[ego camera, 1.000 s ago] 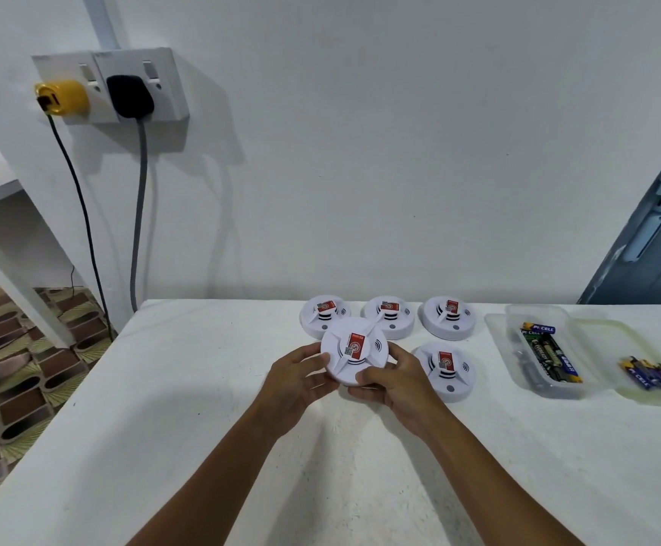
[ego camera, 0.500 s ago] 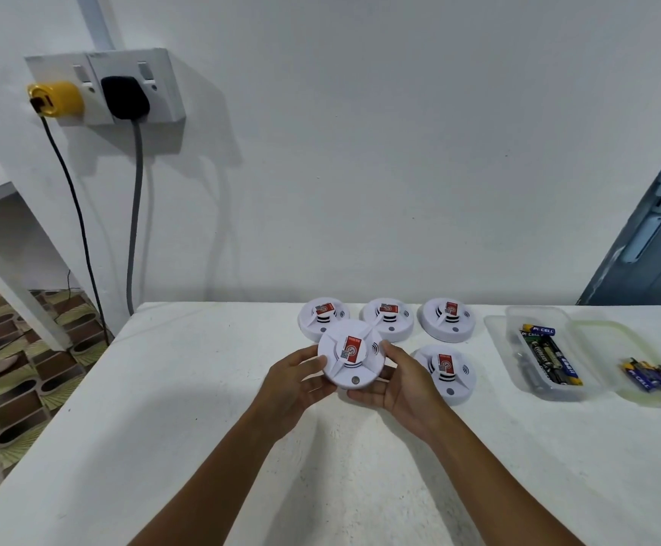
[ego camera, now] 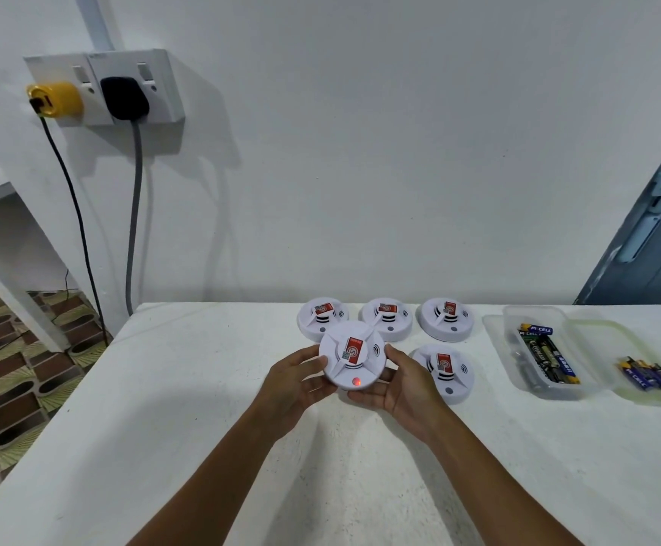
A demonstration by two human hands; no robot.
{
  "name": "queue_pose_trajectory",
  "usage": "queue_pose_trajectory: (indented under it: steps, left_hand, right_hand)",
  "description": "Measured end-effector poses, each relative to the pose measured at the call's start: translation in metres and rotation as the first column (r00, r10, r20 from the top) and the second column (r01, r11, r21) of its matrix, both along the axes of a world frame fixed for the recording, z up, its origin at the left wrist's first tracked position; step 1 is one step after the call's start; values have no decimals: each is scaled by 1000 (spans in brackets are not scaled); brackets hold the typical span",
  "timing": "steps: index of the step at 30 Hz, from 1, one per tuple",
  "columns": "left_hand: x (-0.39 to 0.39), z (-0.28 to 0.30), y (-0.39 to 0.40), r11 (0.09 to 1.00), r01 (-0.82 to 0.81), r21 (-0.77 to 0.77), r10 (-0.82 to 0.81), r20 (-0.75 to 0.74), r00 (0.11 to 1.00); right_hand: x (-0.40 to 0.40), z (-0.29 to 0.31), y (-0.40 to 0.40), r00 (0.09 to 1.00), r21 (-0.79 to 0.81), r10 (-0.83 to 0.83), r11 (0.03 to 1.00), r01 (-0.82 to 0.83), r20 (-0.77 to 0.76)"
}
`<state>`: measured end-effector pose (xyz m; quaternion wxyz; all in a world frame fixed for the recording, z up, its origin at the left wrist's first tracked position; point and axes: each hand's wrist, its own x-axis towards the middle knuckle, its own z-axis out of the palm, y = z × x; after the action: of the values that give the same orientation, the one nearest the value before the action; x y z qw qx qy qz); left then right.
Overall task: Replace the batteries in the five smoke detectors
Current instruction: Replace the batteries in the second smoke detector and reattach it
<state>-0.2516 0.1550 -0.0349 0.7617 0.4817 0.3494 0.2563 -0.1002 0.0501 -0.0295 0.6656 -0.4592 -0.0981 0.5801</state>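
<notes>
White table against a bare wall: left hand and right hand both curl round the raised smoke detector, now tilted nearer with its red lamp newly lit, suggesting live batteries, four others resting behind.

Smoke detectors: five — one held, four on the bench at. Clear container: one. Lid: one. Wall plugs: two, yellow, black.
</notes>
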Motion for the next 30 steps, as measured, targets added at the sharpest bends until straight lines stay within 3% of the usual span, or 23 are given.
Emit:
queue_pose_trajectory:
  steps: [30]
  left_hand:
    - [-7, -1, -3, 1000, 4, 1, -4, -35, 999]
  right_hand:
    - [-8, -1, -3, 1000, -33, -27, 999, 27, -1]
